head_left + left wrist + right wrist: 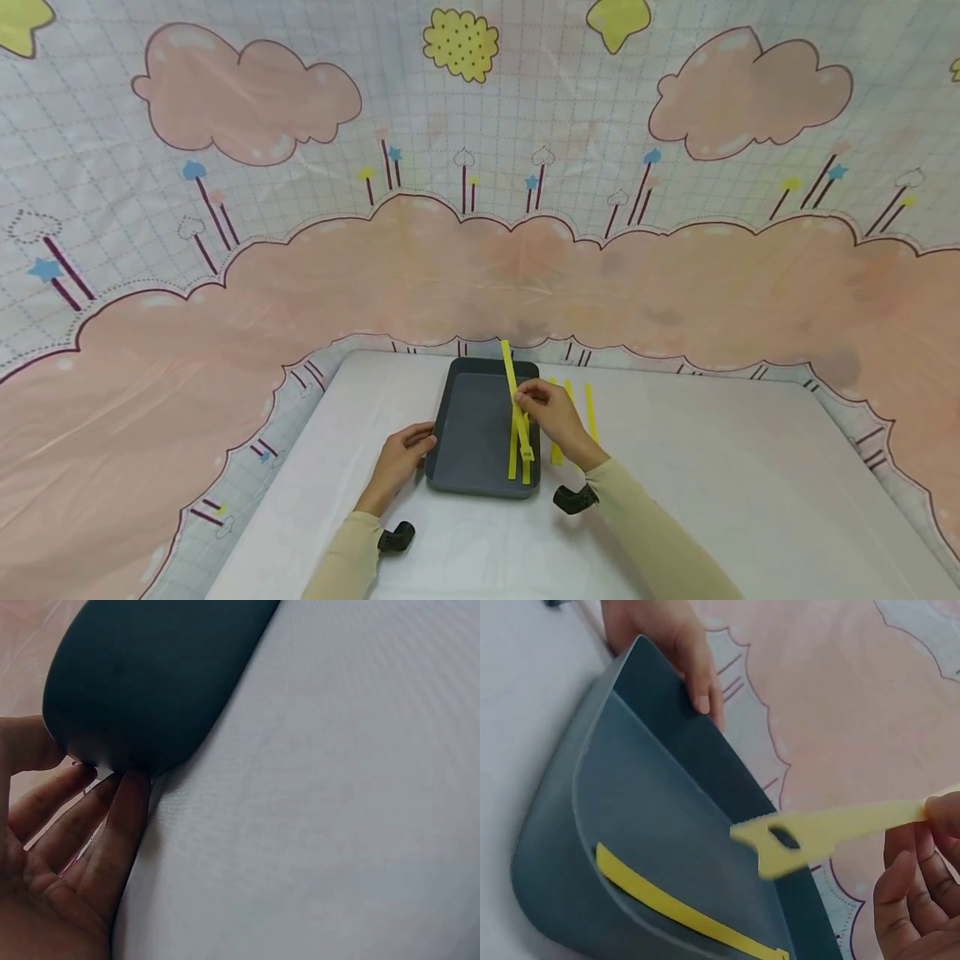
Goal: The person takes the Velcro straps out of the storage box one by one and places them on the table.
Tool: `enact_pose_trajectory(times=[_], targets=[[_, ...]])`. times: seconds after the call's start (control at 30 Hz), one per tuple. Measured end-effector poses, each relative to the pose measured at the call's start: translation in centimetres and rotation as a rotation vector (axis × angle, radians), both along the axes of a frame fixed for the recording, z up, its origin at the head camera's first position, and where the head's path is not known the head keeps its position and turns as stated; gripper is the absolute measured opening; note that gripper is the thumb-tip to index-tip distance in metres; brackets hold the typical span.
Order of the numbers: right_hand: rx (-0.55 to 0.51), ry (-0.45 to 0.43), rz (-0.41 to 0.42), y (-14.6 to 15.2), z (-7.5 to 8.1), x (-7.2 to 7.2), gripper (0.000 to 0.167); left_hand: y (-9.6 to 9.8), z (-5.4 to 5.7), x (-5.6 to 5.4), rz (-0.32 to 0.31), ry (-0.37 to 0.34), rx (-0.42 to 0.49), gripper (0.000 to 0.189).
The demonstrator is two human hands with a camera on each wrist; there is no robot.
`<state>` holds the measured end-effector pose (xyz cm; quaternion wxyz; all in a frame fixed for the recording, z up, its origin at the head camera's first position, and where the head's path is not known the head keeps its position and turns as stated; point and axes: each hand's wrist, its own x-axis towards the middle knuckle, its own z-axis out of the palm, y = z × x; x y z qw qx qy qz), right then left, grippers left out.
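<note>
A shallow dark grey tray (472,433) lies on the white table. My left hand (405,457) holds its left side, thumb over the rim; in the left wrist view the fingers (97,840) touch the outer wall. Above the tray's right part my right hand (555,415) pinches a yellow cable tie (508,367) between thumb and fingertips. That flat tie has a wider head with a slot (784,836), as the right wrist view shows. Under it, yellow ties (513,454) lie lengthwise along the tray's right side; one tie (682,911) rests against the wall in the right wrist view.
Several more yellow ties (590,408) lie on the table right of the tray, partly hidden by my right hand. The white table (720,467) extends to both sides. A patterned pink and white cloth (525,275) hangs behind it.
</note>
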<state>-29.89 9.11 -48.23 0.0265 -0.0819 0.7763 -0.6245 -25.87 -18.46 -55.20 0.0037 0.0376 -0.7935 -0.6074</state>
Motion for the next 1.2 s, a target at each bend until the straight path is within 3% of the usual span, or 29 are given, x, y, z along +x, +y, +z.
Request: enact_pose_trajectory(times=[0.43, 0.83, 1.2], targets=[[-0.083, -0.092, -0.036, 1.9, -0.8, 0.2, 0.019, 0.1, 0.1, 0.2, -0.005, -0.001, -0.005, 0.034], [-0.111, -0.073, -0.056, 4.4, -1.3, 0.4, 0.021, 0.1, 0.2, 0.0, -0.015, 0.009, -0.017, 0.037], [-0.084, -0.114, -0.124, 6.0, -2.1, 0.7, 0.022, 0.0, 0.2, 0.0, -0.02, 0.01, -0.009, 0.037]])
